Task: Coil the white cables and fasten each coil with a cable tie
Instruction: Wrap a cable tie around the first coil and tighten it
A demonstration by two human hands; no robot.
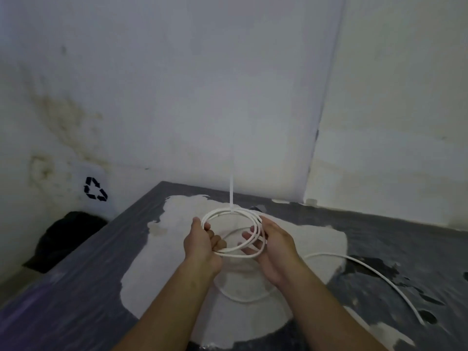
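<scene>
A coil of white cable (229, 214) is held above the table between both hands. My left hand (202, 243) grips the coil's left side and near rim with its fingers curled around the loops. My right hand (272, 245) cups the right side, fingers spread under the loops. A white cable tie (231, 188) stands upright from the far rim of the coil. Another white cable (374, 274) lies loose on the table, running from near my right hand to the right. A further loop of cable (243, 298) rests on the table under my wrists.
The table (101, 287) is dark grey with large worn white patches. It stands in a corner of stained white walls. A white bin with a black recycling mark (95, 189) and a black bag (63, 236) are beyond the left edge.
</scene>
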